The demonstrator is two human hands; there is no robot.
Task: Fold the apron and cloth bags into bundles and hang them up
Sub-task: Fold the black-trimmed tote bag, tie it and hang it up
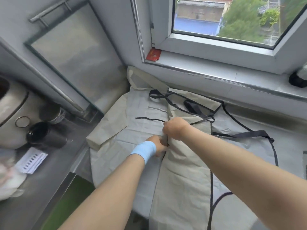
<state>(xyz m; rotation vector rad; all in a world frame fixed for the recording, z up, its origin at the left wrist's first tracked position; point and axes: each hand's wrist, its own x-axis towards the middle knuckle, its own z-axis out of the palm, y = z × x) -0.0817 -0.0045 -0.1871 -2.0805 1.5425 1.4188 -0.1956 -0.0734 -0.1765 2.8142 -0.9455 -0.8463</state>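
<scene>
Beige cloth apron with black trim and ties lies spread on the grey counter below the window, overlapping pale beige cloth bags. Left hand and right hand, just beside each other, both have fingers clamped on a raised fold at the apron's left edge.

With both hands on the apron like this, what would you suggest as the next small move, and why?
Probably fold the gripped edge over toward the black-trimmed side. The left hand and right hand both grip the apron at its left edge. It lies fairly flat on the pale cloth, with its straps loose to the right.
</scene>
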